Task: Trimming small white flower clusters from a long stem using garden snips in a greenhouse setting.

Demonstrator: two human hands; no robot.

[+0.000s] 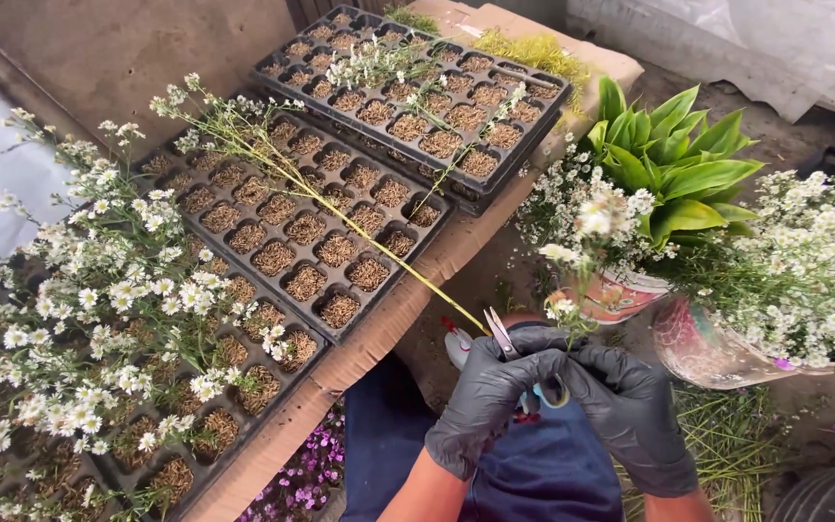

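Trimming a flower stem over the seed trays
Left of you the seed trays (302, 232); your left hand (491, 391) grips the scissors (501, 336) at the long stem (359, 227), your right hand (633, 411) pinches a sprig (568, 311): so close, the blades could nick that glove

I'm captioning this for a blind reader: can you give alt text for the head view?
Two black-gloved hands, left hand and right hand, meet around small scissors and a long flower stem. The stem lies across black seedling trays; pots of white flowers stand at right.
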